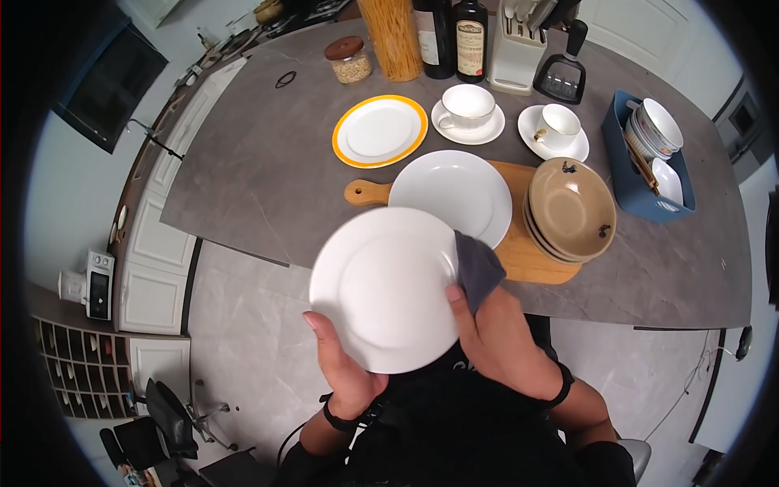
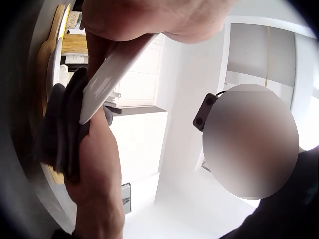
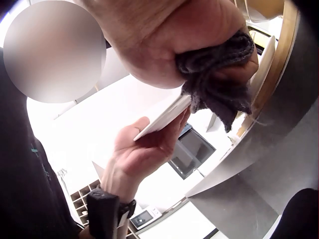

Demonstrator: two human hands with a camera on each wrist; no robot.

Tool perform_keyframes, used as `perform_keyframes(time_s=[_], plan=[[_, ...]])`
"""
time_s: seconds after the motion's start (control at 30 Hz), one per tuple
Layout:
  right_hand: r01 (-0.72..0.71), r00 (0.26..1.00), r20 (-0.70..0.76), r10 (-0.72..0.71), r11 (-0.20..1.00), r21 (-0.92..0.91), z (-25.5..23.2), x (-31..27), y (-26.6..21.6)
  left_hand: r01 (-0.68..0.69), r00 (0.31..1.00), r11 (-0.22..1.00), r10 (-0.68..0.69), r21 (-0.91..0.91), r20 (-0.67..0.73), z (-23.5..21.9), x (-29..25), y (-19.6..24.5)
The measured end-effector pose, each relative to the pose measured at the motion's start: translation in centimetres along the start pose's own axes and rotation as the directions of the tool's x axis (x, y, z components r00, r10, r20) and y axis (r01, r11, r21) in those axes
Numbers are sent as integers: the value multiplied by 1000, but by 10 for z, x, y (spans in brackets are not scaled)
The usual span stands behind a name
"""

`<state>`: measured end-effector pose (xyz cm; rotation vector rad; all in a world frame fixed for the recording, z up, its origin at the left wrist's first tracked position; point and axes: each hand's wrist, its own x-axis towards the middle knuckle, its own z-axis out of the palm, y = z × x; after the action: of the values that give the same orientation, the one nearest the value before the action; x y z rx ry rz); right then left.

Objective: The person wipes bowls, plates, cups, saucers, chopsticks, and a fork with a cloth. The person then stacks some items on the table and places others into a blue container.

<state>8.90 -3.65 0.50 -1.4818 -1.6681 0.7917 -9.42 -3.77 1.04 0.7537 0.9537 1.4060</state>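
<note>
A white plate (image 1: 381, 284) is held up in front of the body, over the counter's near edge. My left hand (image 1: 347, 369) grips its lower left rim, thumb along the edge and the other fingers hidden behind it. In my right hand (image 1: 503, 337) is a dark grey cloth (image 1: 480, 268), pinched around the plate's right rim with the thumb on the front face. The right wrist view shows the cloth (image 3: 219, 74) bunched in the fingers, its loose end hanging down. Behind the held plate, another white plate (image 1: 454, 195) lies on a wooden cutting board (image 1: 540, 264).
Stacked brown bowls (image 1: 572, 207) sit on the board's right side. Farther back are a yellow-rimmed plate (image 1: 380, 130), two cups on saucers, a pasta container (image 1: 391, 40), bottles and a knife block (image 1: 517, 53). A blue bin (image 1: 645, 195) with bowls stands at the right.
</note>
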Motion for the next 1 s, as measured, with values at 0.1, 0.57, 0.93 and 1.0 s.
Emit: perform_keyframes(time_s=[0.1,0.57,0.93,1.0], plan=[[-126,883,434,180,980,-151,5,-13,-1,-115,983,993,107,-42,-152,4,16,7],[-606,781,612,121,-84,791,-21,-93,64,109,992,992,-113,68,58,37,107,10],[-463,829,480,286,-129,877,-32,-109,78,115,949,917,-215,381,232,54,126,-13],[-460,831,476,287,-128,879,-32,-110,81,79,952,898,-197,433,236,47,131,-21]])
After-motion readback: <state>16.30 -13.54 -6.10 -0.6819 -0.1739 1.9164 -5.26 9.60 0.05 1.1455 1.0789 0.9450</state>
